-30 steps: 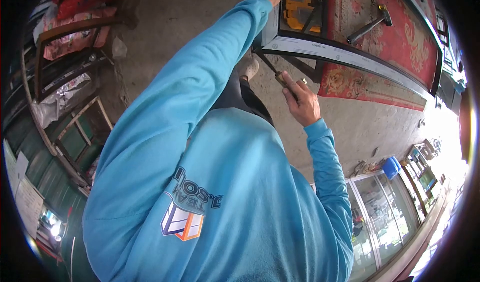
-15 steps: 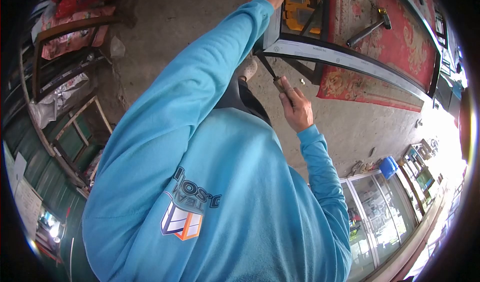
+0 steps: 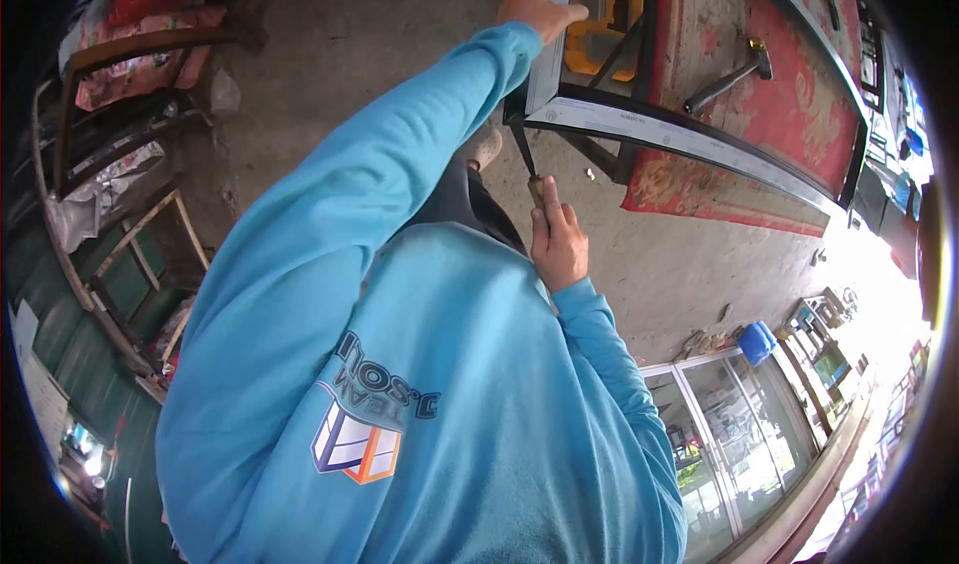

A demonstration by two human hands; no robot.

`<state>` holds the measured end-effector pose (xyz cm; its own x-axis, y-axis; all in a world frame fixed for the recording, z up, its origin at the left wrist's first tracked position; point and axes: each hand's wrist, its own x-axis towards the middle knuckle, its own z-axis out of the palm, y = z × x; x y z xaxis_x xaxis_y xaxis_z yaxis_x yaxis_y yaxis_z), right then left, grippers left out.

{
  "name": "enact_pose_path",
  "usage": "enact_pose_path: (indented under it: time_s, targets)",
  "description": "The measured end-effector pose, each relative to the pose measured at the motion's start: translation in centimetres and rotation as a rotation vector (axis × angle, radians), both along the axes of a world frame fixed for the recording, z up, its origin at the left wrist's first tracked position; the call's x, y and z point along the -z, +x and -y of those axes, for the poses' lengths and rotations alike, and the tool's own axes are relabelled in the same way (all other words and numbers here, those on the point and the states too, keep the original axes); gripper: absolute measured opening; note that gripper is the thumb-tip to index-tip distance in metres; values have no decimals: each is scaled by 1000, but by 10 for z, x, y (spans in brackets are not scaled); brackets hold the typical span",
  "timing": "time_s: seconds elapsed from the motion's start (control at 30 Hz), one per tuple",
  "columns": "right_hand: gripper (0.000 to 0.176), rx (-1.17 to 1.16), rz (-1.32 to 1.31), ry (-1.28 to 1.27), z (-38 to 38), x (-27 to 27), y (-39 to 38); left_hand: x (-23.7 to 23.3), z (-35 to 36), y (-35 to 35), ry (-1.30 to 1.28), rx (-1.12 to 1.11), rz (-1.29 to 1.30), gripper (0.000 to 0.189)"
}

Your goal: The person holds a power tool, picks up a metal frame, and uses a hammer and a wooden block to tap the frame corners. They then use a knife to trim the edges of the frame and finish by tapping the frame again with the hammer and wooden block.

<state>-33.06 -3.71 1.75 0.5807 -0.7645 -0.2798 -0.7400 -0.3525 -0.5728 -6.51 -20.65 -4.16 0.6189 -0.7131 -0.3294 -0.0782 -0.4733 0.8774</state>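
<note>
My left hand (image 3: 539, 9) grips the side bar of a dark metal window frame (image 3: 639, 124), close to its corner. The thumb stretches over the bar, and the other fingers are partly cut off at the top edge. My right hand (image 3: 561, 239) is closed around the handle of a file (image 3: 525, 152) with a dark, flat blade. The blade tip meets the underside of the frame's corner; the exact contact is hidden. White protective film with print covers the frame's bars.
A hammer (image 3: 727, 76) lies on a red patterned carpet (image 3: 689, 189) within the frame. Beside it is a yellow organizer case (image 3: 604, 54). Wooden frames (image 3: 140, 249) lean at the left. Glass-panelled doors (image 3: 734, 434) and a blue container (image 3: 757, 341) stand at the right.
My right hand and the file have shifted left and toward my body, and the blade now points more straight ahead. My left hand stays on the side bar. The view has shifted slightly.
</note>
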Motion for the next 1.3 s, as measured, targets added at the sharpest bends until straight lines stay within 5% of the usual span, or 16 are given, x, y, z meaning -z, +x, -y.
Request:
enact_pose_path:
  time_s: [0.3, 1.0, 1.23, 1.3]
  targets:
    - [55, -248, -250, -59, 60, -50, 20, -26, -8, -6, 178, -40, -131, 98]
    - [49, -469, -364, 32, 127, -64, 41, 7, -3, -19, 17, -188, -74, 93]
    - [47, -349, -37, 138, 120, -7, -3, 1, 0, -14, 27, -185, -72, 93]
    - [48, -299, 26, 181, 115, -6, -5, 9, -3, -18, -150, -223, -228, 92]
